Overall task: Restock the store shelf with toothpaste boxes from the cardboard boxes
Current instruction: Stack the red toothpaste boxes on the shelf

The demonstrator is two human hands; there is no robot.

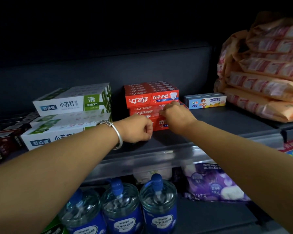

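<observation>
Red toothpaste boxes (151,98) are stacked in two layers at the middle of the dark shelf (227,122). My left hand (137,128), with a silver bangle on the wrist, has its fingers curled at the left front end of the lowest front red box. My right hand (176,117) reaches over the right part of the lower layer, fingers curled over the top of the red boxes. The hands hide most of the front box. No cardboard box is in view.
White-and-green toothpaste boxes (71,103) are stacked to the left, dark boxes (5,137) beyond them. A small children's toothpaste box (206,100) stands to the right, then orange packs (269,78). Below the shelf rail (142,159) are blue-capped bottles (123,205) and a purple bag (213,183).
</observation>
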